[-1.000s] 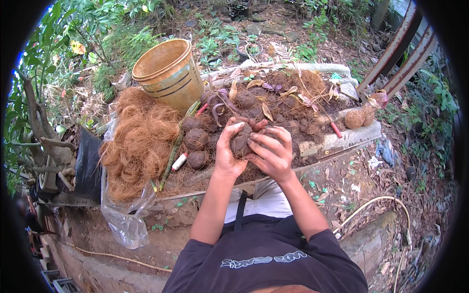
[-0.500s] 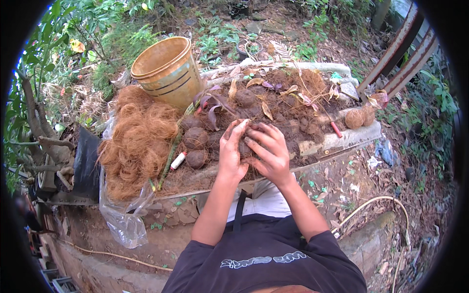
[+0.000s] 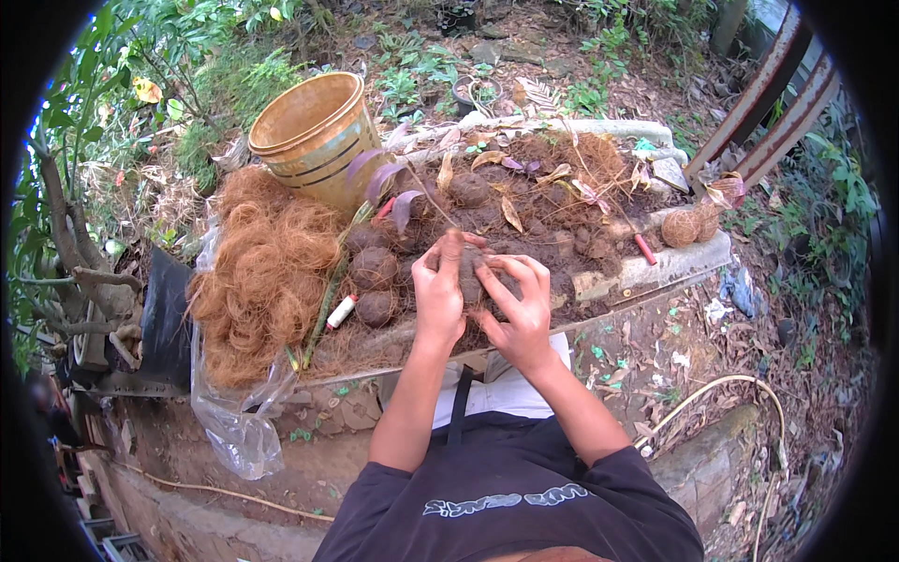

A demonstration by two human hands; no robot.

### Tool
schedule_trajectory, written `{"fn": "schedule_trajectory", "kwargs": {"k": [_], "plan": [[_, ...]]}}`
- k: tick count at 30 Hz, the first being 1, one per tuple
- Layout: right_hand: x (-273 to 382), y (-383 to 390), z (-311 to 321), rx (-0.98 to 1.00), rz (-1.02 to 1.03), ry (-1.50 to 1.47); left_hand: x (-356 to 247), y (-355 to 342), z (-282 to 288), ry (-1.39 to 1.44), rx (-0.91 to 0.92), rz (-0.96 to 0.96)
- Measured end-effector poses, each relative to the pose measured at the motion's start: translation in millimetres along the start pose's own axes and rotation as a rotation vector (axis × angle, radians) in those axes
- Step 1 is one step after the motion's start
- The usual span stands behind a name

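Note:
Between my two hands is a dark ball of soil (image 3: 471,275), held above the near edge of the soil heap. My left hand (image 3: 437,295) curves around its left side, thumb on top. My right hand (image 3: 518,309) presses the other side with bent fingers. A thin stem rises from the top of the ball to a purple-leaved plant (image 3: 403,208) leaning left. Just left of my hands sit several round brown balls (image 3: 375,269) on the slab. Beside them lies a white thread spool (image 3: 342,311) with a red end. My fingers partly hide the soil ball.
Loose coconut fibre (image 3: 267,272) is piled at left, partly on a clear plastic bag (image 3: 239,436). Behind it leans a yellow-brown bucket (image 3: 314,155). Dark soil (image 3: 543,220) with dry leaves covers the slab. A red handle (image 3: 644,248) and two fibre balls (image 3: 681,228) lie right, near rusty metal bars (image 3: 782,122).
The purple leaves have swung up and left, and the stem now shows more plainly. My hands have shifted their grip, with fingers re-placed, exposing more of the soil ball.

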State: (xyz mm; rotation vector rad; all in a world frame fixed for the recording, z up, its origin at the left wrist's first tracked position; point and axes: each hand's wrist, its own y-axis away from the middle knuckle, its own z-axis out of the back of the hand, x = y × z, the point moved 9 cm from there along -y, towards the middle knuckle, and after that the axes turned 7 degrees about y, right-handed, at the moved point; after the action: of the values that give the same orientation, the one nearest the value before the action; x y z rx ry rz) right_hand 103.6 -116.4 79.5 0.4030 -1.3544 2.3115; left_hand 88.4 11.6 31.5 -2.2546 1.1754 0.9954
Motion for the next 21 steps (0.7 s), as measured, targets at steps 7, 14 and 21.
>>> {"fn": "schedule_trajectory", "kwargs": {"k": [7,14,21], "plan": [[-27.6,18.8,-8.8,-0.054,-0.203,-0.252,-4.9,2.8,-14.7,-0.021,0.133,0.075],[-18.0,21.8,-19.4,-0.006,-0.197,-0.171,0.7,1.8,-7.1,0.532,0.263,-0.025],[-13.2,22.3,-8.7,-0.056,-0.229,-0.149,9.1,-5.1,17.9,0.462,0.124,0.018]]}}
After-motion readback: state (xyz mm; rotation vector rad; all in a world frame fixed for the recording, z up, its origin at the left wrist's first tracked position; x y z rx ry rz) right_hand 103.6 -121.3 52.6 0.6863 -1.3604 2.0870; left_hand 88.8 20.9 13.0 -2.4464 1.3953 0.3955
